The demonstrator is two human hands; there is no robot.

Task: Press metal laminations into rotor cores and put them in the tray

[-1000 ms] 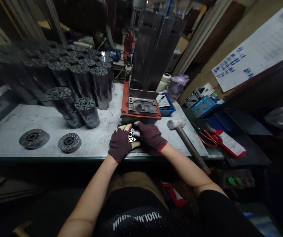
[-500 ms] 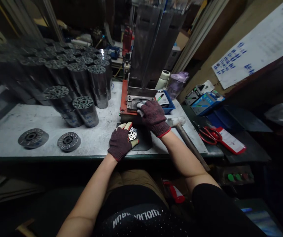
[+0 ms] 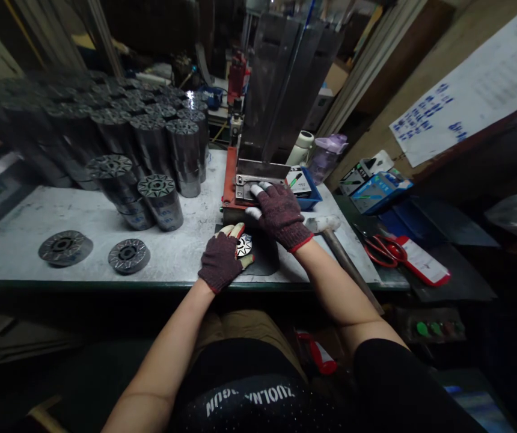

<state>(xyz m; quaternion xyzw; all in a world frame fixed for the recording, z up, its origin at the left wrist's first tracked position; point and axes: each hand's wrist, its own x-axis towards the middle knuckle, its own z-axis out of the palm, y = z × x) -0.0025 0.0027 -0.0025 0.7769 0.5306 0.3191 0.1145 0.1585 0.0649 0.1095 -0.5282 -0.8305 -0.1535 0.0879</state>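
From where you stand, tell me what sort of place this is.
Probably a factory or workshop bench for small metal parts. Stacked metal cylinders crowd the worktop, a hammer lies at its right, and a metal fixture sits on a red-orange base.

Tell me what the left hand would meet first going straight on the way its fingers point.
Likely the red-topped machine base, just ahead of the left hand, though the gap is hard to judge.

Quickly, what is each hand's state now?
Left hand: closed on the round patterned part.
Right hand: at the metal fixture; grip cannot be told.
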